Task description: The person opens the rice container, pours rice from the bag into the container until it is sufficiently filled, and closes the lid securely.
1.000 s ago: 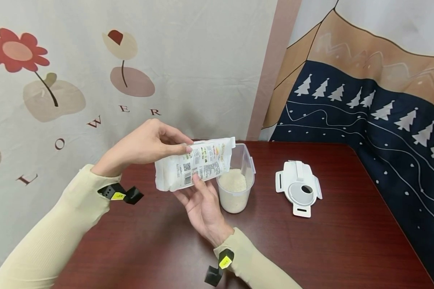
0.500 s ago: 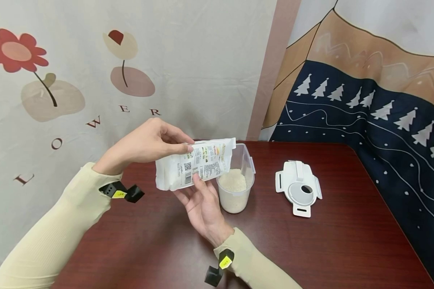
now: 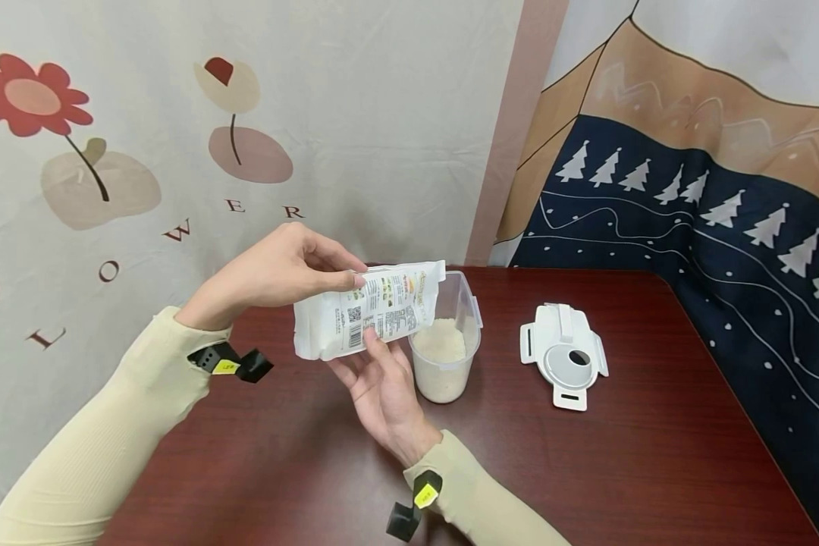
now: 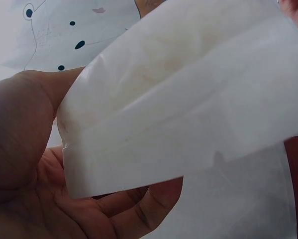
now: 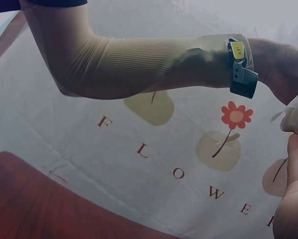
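A white printed packet is held up sideways between both hands, its right end overlapping the container in the head view. My left hand grips the packet from above, thumb on the printed face. From below, my right hand holds its lower edge with the thumb on the front and the fingers behind. The clear plastic container stands upright just right of the packet, about half full of white rice-like grains. In the left wrist view the packet's plain white side fills most of the picture.
A white lid with a round hole and side flaps lies on the dark red table right of the container. Printed curtains hang behind the table, and a navy patterned cloth lines its right side.
My left hand and the packet have shifted very slightly right since one second ago. The container, the lid and my right hand stay in place.
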`<state>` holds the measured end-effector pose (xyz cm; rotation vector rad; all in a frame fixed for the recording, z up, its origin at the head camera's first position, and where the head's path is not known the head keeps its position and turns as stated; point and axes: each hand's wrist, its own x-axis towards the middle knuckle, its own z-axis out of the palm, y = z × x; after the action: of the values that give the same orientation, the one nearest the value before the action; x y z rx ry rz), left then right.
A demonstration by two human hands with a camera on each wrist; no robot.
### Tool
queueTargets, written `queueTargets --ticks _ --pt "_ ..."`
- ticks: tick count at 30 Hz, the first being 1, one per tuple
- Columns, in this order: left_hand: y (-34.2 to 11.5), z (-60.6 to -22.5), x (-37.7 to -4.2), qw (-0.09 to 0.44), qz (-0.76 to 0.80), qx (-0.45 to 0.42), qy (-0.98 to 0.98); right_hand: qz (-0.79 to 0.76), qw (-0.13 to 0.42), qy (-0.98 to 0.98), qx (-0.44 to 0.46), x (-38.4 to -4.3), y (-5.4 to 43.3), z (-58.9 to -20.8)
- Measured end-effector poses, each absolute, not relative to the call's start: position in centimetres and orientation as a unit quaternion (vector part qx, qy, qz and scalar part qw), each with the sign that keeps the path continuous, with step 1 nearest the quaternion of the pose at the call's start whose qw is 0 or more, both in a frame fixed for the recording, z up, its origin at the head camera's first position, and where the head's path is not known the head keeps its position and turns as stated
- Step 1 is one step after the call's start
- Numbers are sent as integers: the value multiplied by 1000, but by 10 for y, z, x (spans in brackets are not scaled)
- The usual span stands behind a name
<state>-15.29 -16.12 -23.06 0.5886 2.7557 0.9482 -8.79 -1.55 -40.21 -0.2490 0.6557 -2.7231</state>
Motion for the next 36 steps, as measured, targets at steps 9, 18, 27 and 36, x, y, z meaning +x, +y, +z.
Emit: queueTargets --ticks 9,18,27,36 --pt "-161 -230 -153 86 319 199 923 -955 165 231 -89 -88 -16 -402" --pt "-160 -230 -155 88 319 202 922 -955 165 231 -91 -88 -15 -401" --pt "-159 -229 -155 88 317 198 923 -956 167 227 -86 -87 -15 -399" --pt "-157 -227 -155 91 309 196 926 -956 167 226 -86 -86 -14 -400"
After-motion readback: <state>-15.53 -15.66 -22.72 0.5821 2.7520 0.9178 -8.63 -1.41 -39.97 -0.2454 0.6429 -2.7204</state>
